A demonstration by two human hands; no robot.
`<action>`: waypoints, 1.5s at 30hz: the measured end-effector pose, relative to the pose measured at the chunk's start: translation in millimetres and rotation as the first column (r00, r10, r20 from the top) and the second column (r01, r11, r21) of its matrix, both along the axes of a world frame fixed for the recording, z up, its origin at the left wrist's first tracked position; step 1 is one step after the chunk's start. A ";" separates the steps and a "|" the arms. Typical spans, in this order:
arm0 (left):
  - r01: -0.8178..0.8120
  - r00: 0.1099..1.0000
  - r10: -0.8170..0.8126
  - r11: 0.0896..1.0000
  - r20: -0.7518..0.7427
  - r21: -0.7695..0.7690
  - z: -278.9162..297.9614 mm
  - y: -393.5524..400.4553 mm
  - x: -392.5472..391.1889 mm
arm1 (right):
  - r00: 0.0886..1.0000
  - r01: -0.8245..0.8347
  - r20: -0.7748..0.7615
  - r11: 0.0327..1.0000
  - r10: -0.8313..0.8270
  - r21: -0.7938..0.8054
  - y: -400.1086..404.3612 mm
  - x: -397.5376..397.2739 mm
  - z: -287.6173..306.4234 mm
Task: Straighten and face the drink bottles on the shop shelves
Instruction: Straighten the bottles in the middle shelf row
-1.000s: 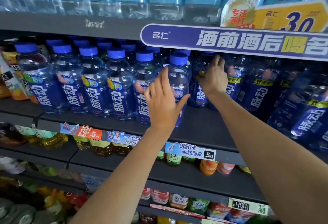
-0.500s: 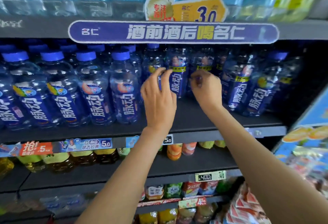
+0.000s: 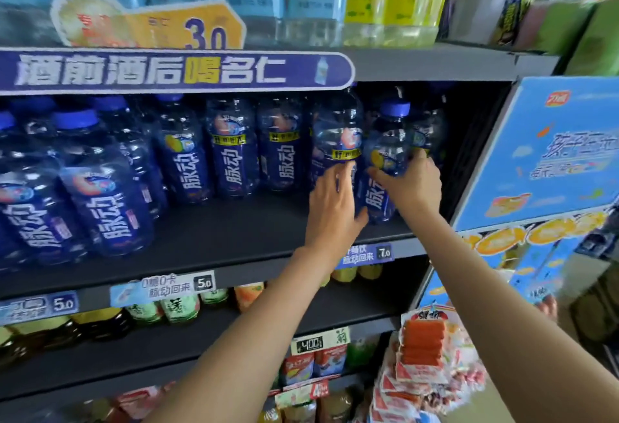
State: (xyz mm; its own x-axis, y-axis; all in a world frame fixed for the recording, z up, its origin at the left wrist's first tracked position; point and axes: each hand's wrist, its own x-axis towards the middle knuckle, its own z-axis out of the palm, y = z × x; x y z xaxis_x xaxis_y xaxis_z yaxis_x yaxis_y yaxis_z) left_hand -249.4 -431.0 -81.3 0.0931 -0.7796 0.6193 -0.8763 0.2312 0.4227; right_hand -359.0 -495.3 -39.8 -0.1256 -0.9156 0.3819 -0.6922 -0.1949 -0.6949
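Shelf: the dark shelf (image 3: 214, 238) carries the blue drinks; both hands reach over its front edge at its right end, and a bare strip of the board lies below the wrists.

Row of bottles: to the left of the left hand I count three set-back bottles (image 3: 234, 151) with the white letters to the front, one more bottle left of them, and further left at least two large ones close to the camera; more stand behind, too blurred to count.

Held bottle: the blue-capped bottle (image 3: 385, 161) stands just in front of the right hand, at the right end of the row, its label about facing forward. I cannot tell whether it stands quite straight.

Neighbour bottle: the bottle (image 3: 335, 141) just above the left fingertips stands touching or almost touching the held one.

Right hand: the right hand (image 3: 413, 184) is clamped round the held bottle at the middle, thumb in front, fingers behind.

Left hand: the left hand (image 3: 331, 208) has its fingers straight and rests on the lower body of the neighbour bottle, with the thumb against the base of the held one.

Handling, as I judge: a full plastic bottle is rather heavy, stiff enough, smooth and a little slippery on the label film, not fragile. Best hold is around the waist, turning it on its base.

Price tags: three tags (image 3: 366, 255) on the shelf edge, below the wrists and to the left of them.
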 end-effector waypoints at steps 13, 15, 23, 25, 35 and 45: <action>-0.215 0.856 0.204 0.976 -0.475 0.031 -12.1 34.5 49.7 | 0.841 -0.536 0.052 0.842 0.539 -0.070 52.7 67.8 -4.3; -0.303 0.843 0.305 0.950 -0.443 0.077 -7.5 46.6 78.8 | 0.807 -0.583 0.064 0.809 0.588 -0.077 61.2 103.3 -5.1; -0.546 0.754 0.584 0.812 -0.301 0.207 -4.4 89.5 160.7 | 0.749 -0.661 0.067 0.750 0.660 0.001 79.3 219.2 -4.8; -0.538 0.766 0.595 0.801 -0.244 0.263 0.5 88.8 169.0 | 0.762 -0.645 0.077 0.764 0.643 0.003 78.3 237.5 -5.6; -0.394 0.901 0.376 0.918 -0.219 -0.049 3.8 74.7 137.0 | 0.864 -0.463 0.144 0.874 0.482 -0.147 58.0 170.4 -17.8; -0.130 0.958 0.135 0.991 -0.251 0.036 1.1 12.1 55.4 | 0.982 -0.161 0.099 0.987 0.161 -0.010 2.2 46.5 -2.9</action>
